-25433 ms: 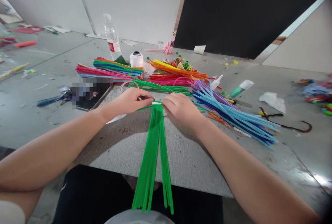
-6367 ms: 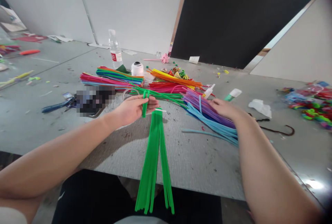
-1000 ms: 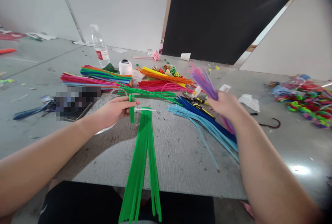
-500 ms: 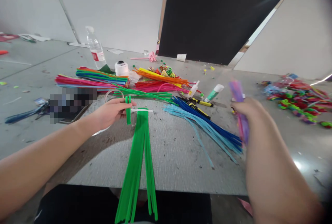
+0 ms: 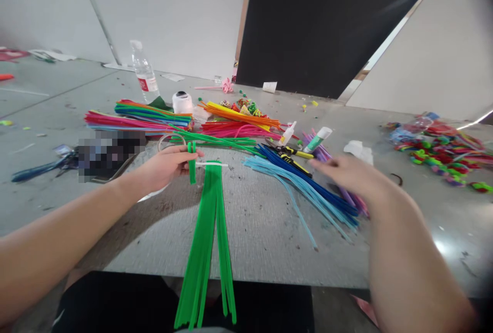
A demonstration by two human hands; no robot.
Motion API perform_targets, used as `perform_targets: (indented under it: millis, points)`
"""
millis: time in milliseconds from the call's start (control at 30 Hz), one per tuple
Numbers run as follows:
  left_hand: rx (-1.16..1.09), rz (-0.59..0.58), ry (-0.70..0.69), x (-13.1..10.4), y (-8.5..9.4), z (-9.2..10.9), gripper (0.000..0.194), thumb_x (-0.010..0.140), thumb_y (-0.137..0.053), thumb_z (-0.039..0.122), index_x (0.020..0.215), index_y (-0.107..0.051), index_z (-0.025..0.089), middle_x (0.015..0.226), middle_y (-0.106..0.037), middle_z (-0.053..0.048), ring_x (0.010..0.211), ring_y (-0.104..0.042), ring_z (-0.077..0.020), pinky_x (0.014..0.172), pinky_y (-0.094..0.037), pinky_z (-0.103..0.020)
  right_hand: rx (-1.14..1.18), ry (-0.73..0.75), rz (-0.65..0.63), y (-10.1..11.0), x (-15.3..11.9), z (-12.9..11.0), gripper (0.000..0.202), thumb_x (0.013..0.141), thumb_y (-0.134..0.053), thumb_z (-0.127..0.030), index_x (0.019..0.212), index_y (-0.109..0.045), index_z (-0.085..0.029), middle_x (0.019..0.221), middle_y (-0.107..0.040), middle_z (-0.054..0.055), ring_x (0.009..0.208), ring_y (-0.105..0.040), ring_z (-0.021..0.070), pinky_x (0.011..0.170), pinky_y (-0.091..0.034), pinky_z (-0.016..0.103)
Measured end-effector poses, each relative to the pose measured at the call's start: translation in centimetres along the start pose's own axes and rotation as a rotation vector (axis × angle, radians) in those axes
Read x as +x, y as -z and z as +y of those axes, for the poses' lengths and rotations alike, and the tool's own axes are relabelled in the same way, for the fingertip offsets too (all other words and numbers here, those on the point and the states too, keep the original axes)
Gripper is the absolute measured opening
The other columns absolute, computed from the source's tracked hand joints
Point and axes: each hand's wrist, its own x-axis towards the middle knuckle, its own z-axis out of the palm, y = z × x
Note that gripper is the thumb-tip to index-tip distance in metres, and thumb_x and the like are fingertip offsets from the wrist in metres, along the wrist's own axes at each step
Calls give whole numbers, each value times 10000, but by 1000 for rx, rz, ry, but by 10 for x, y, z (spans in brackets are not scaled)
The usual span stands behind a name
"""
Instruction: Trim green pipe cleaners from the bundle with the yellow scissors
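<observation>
- With left hand (image 5: 167,168), pinching short green pipe-cleaner pieces (image 5: 193,164).
- With right hand (image 5: 352,174), hovering over purple pipe cleaners (image 5: 351,199) near pliers (image 5: 298,152) (blurred; cannot tell whether gripping).
- On surface (image 5: 262,240): green pipe-cleaner bundle (image 5: 202,225), crossed by white strip (image 5: 215,164), overhanging near edge.

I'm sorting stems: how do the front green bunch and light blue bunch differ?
The green bunch overhangs the table; the light blue bunch lies wholly on it. A white strip crosses the green bunch; none crosses the light blue bunch. Both are made of many thin stems.
</observation>
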Motion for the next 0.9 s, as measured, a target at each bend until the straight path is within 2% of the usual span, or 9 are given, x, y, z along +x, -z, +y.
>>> perform_targets:
  millis: [100, 133, 267, 333, 467, 567, 667, 767, 900]
  points:
    - [-12, 12, 19, -1, -1, 0, 172, 772, -827, 226, 936, -822, 171, 926, -742, -56, 807, -644, -157, 688, -497, -270, -81, 221, -117, -32, -27, -21, 649, 837, -647, -794, 977, -749, -169, 1078, -769, 208, 949, -719, 380, 793, -518, 442]
    - [-19, 11, 21, -2, -1, 0, 165, 774, -827, 218, 932, -821, 171, 941, -747, -59, 818, -650, -158, 690, -498, -269, -99, 250, -93, -43, -31, -25, 656, 792, -716, -773, 1030, -743, -162, 1117, -762, 217, 987, -717, 398, 808, -527, 452]
    - [-46, -15, 30, -1, -1, 1, 146, 776, -825, 206, 914, -813, 158, 916, -742, -62, 780, -640, -155, 665, -495, -277, -71, 317, 97, -71, -31, -27, 710, 804, -764, -711, 1189, -704, -119, 1239, -725, 249, 1158, -689, 428, 923, -537, 473]
    - [-55, -10, 39, -1, -1, 2, 143, 774, -820, 195, 909, -807, 150, 879, -730, -55, 746, -629, -149, 650, -491, -279, -72, 351, 112, -74, -29, -26, 641, 830, -770, -659, 1171, -712, -121, 1223, -731, 241, 1160, -694, 424, 938, -533, 468]
    - [-51, 10, 49, -1, 0, 4, 143, 791, -797, 169, 932, -808, 145, 834, -707, -35, 687, -598, -125, 629, -487, -268, -65, 316, 13, -67, -35, -26, 407, 918, -724, -466, 1141, -730, -126, 1132, -770, 205, 1086, -728, 382, 863, -527, 409]
    - [-46, 8, 63, -1, 0, 3, 136, 806, -788, 167, 938, -813, 149, 826, -704, -27, 684, -597, -118, 636, -497, -263, -53, 288, -28, -60, -45, -28, 336, 904, -723, -358, 1144, -735, -122, 1162, -773, 203, 1107, -723, 371, 847, -509, 382]
    - [-52, -5, 75, -1, 1, 3, 131, 805, -795, 179, 932, -816, 151, 818, -698, -22, 703, -605, -118, 658, -508, -262, -52, 282, -74, -58, -55, -29, 225, 874, -704, -270, 1057, -746, -145, 1124, -782, 176, 1055, -729, 344, 802, -485, 359]
    - [-53, -12, 74, 0, 1, 2, 136, 787, -811, 194, 917, -816, 153, 810, -691, -23, 708, -599, -121, 652, -501, -261, -61, 264, -78, -61, -62, -28, 193, 857, -678, -237, 1019, -734, -146, 1042, -783, 161, 989, -727, 332, 748, -457, 349]
    - [-65, -32, 55, 1, 1, 2, 162, 765, -832, 198, 919, -819, 150, 772, -651, -14, 663, -547, -108, 627, -489, -253, 14, 225, 2, -63, -67, -23, 164, 894, -632, -271, 992, -714, -168, 941, -771, 124, 901, -722, 301, 727, -453, 338]
